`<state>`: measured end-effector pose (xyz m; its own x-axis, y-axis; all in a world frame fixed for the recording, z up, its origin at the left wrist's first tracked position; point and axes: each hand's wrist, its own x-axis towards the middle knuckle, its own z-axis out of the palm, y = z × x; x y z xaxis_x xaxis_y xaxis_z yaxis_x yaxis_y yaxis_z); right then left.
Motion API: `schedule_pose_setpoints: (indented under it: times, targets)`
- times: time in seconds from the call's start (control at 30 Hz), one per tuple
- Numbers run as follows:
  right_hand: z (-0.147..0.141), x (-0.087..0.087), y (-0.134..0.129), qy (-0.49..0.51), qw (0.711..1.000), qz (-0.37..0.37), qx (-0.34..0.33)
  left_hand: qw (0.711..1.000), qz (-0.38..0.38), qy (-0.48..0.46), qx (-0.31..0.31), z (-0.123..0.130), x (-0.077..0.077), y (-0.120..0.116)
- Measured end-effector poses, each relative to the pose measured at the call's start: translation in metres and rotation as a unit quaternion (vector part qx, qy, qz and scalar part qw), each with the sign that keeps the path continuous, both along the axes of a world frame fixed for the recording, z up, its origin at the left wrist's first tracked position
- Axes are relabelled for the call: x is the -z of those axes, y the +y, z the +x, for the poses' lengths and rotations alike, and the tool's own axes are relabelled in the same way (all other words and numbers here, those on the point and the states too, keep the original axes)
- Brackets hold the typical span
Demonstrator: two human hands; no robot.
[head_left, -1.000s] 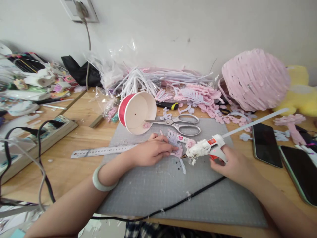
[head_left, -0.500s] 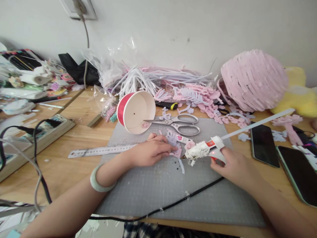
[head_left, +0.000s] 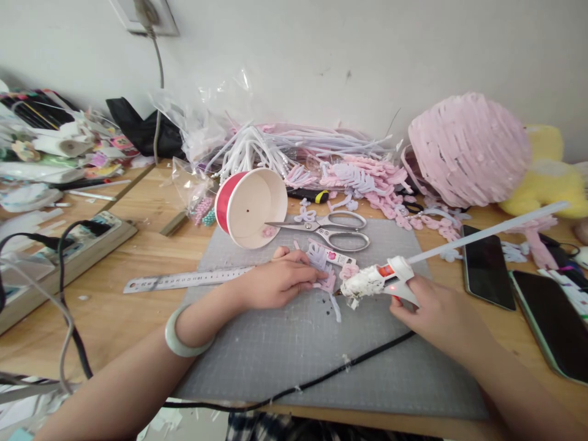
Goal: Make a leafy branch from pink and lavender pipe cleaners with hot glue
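Observation:
My left hand [head_left: 278, 283] rests on the grey cutting mat [head_left: 285, 355], its fingers pressed on a lilac-and-pink pipe-cleaner piece [head_left: 327, 278]. My right hand [head_left: 434, 309] is wrapped round the handle of a white hot glue gun [head_left: 381, 278] crusted with dried glue. A long translucent glue stick [head_left: 487, 233] juts from its back. The gun's nozzle points left, close beside the pipe-cleaner piece; whether it touches cannot be told. A small pink curl [head_left: 349, 272] lies behind the gun's tip. Silver scissors [head_left: 321, 229] lie partly open beyond my left hand.
A red-and-white paper tub [head_left: 250, 208] lies on its side behind a ruler [head_left: 184, 280]. Bundled pipe cleaners [head_left: 252, 147] line the wall. A pink wrapped ball [head_left: 468, 150] and two phones [head_left: 487, 269] are at right. A black cable [head_left: 321, 378] crosses the mat; a power strip [head_left: 92, 251] stands left.
The glue gun has shifted slightly left and tilted, its nozzle nearer the pipe-cleaner piece, and the glue stick's far end reaches further right. My left hand stays in place.

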<state>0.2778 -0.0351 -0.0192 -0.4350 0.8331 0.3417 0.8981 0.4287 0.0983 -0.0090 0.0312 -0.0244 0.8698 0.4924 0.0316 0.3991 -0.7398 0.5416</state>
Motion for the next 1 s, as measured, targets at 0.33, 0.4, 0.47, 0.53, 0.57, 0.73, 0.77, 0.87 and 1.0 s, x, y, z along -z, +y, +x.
schedule_pose_setpoints:
  times: [0.33,0.4,0.47,0.53,0.57,0.73,0.77,0.87,1.0]
  targets:
    - [0.002,-0.006,0.002,0.076,0.971,-0.180,0.139,0.999,0.030,0.012,0.014,0.000,0.001,0.000]
    - [0.006,-0.004,0.007,0.142,0.944,-0.236,0.184,0.999,0.042,0.018,0.014,0.001,0.001,-0.001]
    - [0.009,-0.002,0.015,0.228,0.907,-0.268,0.230,0.998,0.055,0.020,0.014,0.001,0.002,-0.002]
    - [0.012,0.000,0.027,0.311,0.863,-0.295,0.268,0.998,0.066,0.020,0.013,0.002,0.003,-0.003]
    - [0.013,0.001,0.034,0.342,0.843,-0.306,0.281,0.997,0.071,0.019,0.012,0.002,0.003,-0.004]
    - [0.013,-0.003,0.063,0.249,0.884,-0.292,0.266,0.996,0.091,0.017,0.013,0.004,0.004,-0.005]
    - [0.012,-0.004,0.066,0.201,0.905,-0.274,0.255,0.995,0.096,0.014,0.015,0.004,0.004,-0.005]
    - [0.009,-0.008,0.065,0.086,0.947,-0.199,0.236,0.994,0.111,0.000,0.022,0.006,0.004,-0.007]
    - [-0.003,-0.018,0.052,0.063,0.984,-0.078,0.145,0.989,0.145,-0.008,0.007,0.009,0.003,-0.011]
